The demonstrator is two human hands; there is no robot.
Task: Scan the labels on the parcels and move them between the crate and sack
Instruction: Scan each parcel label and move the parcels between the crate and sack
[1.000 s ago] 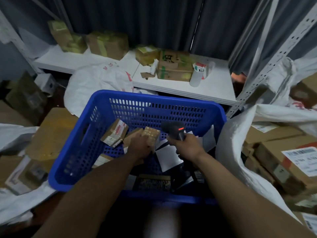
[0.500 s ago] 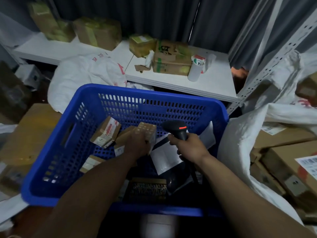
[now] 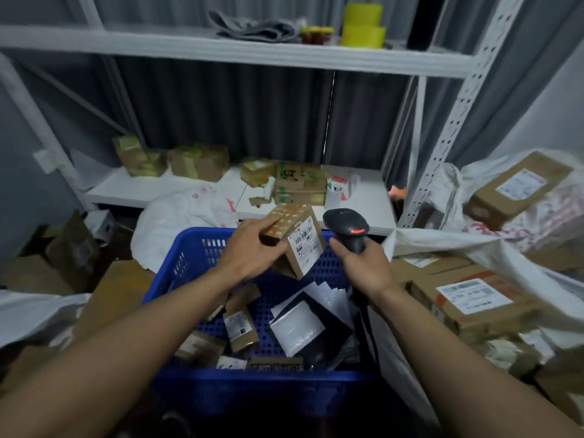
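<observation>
While the left hand [image 3: 249,254] holds a small brown cardboard parcel [image 3: 286,227] up over the far end of the big blue plastic crate [image 3: 186,267], the job looks to be about in the middle.

Seen from the head camera, the fingers of this hand are curled round the left side of the parcel. The parcel is tilted, and its white paper label [image 3: 306,244] faces back toward the person. Just beside it, at three o'clock, is the black hand scanner [image 3: 347,227] with a red light on its back. The right hand [image 3: 366,268] is wrapped tight round the scanner's handle. I cannot tell just where the scanner's nose points, so I cannot say if this parcel has been scanned. My guess is that the scan is the step going on.

Down in the crate, at six o'clock from the hands, lie more small brown boxes [image 3: 240,325] and some flat black and white bags [image 3: 298,328]. These look like the ones left to do.

At three o'clock from the crate, right beside it, the big white woven sack [image 3: 442,246] is open. Brown boxes with white labels [image 3: 471,300] lie in it. I think those ones are done, and the parcel in hand goes there next.
</observation>
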